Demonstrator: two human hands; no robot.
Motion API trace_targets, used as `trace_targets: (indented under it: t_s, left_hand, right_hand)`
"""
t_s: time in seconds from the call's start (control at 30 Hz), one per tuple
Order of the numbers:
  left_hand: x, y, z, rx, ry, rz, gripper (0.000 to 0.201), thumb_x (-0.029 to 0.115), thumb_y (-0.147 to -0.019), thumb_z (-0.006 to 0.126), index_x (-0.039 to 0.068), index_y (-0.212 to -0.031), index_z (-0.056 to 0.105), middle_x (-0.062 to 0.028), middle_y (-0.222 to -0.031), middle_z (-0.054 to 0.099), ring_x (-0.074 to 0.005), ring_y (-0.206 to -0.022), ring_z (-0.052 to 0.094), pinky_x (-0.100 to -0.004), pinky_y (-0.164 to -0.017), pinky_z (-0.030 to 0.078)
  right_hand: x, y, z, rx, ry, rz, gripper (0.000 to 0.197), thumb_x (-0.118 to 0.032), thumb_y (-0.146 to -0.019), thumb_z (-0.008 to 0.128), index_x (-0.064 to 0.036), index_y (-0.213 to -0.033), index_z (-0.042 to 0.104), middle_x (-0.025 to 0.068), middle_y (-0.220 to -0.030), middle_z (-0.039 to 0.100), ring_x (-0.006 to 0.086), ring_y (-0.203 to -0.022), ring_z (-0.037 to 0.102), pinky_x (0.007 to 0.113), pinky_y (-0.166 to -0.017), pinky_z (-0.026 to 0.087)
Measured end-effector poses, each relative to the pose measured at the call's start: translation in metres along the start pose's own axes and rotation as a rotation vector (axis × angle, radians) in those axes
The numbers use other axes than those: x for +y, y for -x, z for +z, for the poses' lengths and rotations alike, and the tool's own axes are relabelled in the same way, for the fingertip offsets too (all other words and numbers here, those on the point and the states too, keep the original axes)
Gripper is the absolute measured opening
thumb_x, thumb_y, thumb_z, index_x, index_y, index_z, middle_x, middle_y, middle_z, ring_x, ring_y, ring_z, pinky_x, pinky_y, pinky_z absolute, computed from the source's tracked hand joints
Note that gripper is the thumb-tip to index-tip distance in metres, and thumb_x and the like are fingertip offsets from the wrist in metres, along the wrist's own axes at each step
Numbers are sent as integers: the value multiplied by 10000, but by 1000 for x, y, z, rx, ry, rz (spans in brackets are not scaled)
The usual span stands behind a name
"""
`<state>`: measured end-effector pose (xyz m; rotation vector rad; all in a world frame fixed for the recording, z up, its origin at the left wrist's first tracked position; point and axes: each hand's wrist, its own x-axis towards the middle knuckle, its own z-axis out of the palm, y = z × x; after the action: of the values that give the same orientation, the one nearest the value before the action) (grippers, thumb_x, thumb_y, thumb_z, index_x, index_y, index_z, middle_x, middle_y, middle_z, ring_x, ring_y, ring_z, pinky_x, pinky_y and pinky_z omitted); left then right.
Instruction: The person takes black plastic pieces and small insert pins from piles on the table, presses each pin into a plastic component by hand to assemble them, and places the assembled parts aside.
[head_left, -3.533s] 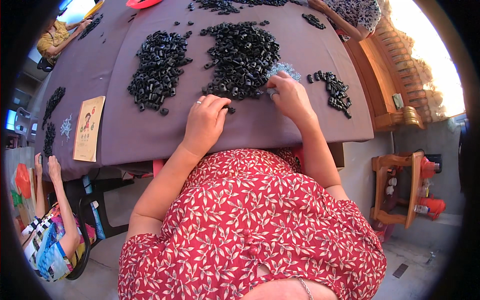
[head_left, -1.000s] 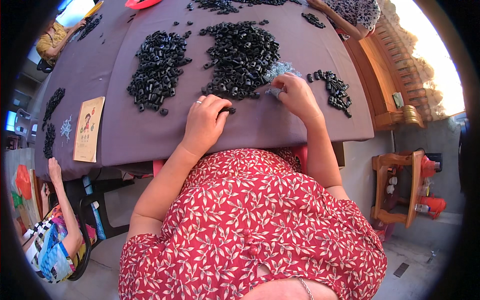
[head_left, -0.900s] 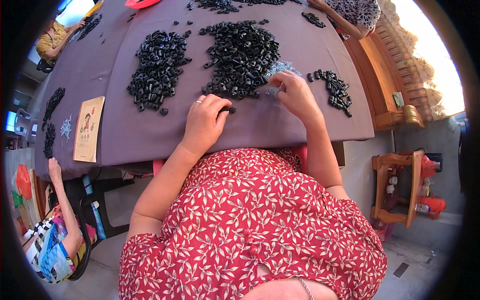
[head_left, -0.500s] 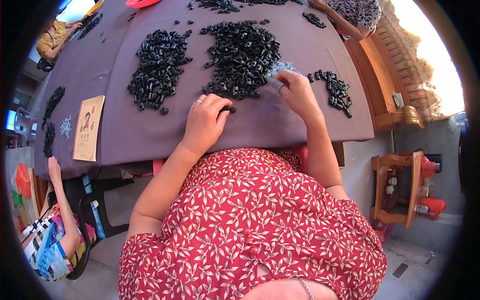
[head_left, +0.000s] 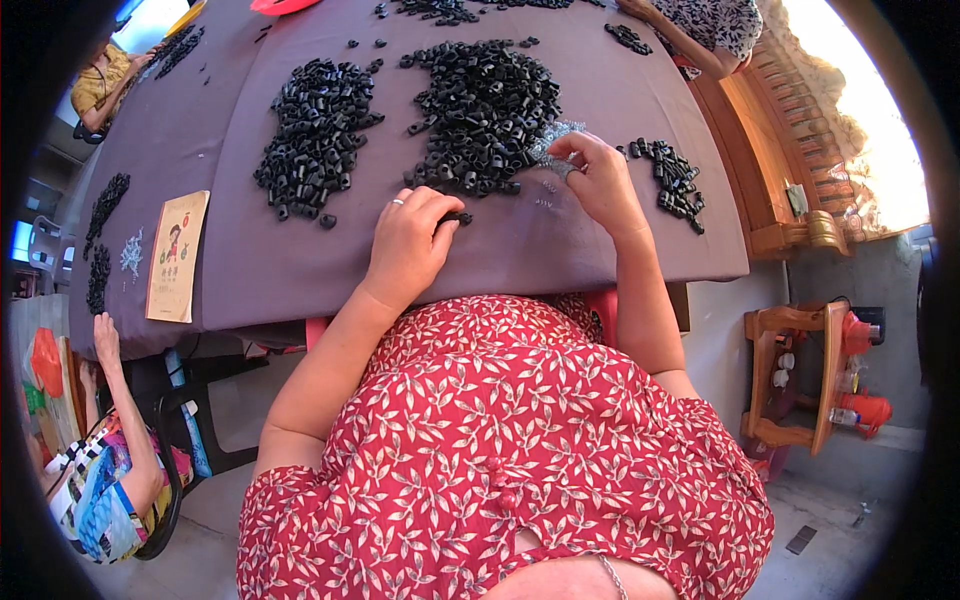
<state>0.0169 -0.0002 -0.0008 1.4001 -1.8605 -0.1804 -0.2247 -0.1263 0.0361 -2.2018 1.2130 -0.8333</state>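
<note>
Grey table [head_left: 300, 270], left hand [head_left: 408, 240] pinching black piece [head_left: 456, 217], right hand [head_left: 598, 180] grip closed on hard-to-read silvery bits [head_left: 556, 140]

A table [head_left: 300, 270] covered with a grey-purple cloth is seen. Two large heaps of small black parts [head_left: 318, 135] [head_left: 480, 115] are spread across its middle, and a smaller heap [head_left: 672, 178] lies to the right. A booklet [head_left: 178, 256] is laid near the left edge, with more black bits [head_left: 105, 200] beside it.

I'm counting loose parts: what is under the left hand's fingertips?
One small black piece shows at the tips of the left hand, on the grey tablecloth. Anything beneath the palm is hidden.
</note>
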Motion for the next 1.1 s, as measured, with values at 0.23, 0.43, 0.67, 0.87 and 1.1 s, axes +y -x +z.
trace_targets:
  t_s: [0.23,0.43,0.67,0.87,1.1]
  left_hand:
    - [1,0,-1,-10,6,-10,173,37,-802,680,29,-974,673,-115,-953,651,-322,-922,611,-403,-821,487]
    - [6,0,-1,39,338,-268,169,30,-864,670,14,-1033,664,-83,-956,668,-189,-832,639,-296,-760,504]
    - [-1,1,4,37,351,-236,193,15,-874,659,9,-1067,653,-82,-965,674,-146,-845,641,-272,-765,509]
    - [0,0,3,55,326,-212,193,11,-859,651,33,-1051,655,-116,-953,679,-223,-815,661,-328,-741,522]
    - [-3,-1,0,267,422,-246,213,-25,-898,611,6,-1103,660,-72,-1012,696,-140,-898,662,-260,-827,508]
  right_hand:
    - [-6,4,-6,-41,48,-33,291,21,-718,572,-4,-990,672,145,-859,668,296,-806,649,384,-754,513]
    - [-9,9,0,-264,203,-66,230,4,-683,600,21,-908,643,155,-786,624,293,-739,616,371,-704,495]
    - [-13,8,3,-302,276,-78,213,-1,-666,604,33,-876,609,162,-777,599,319,-742,602,402,-690,478]
    - [-15,9,6,-295,166,-98,223,-43,-694,621,3,-912,645,175,-881,662,359,-870,639,435,-774,500]
    - [-24,10,-8,-386,135,-81,295,20,-656,576,40,-946,627,156,-871,648,288,-807,636,370,-744,508]
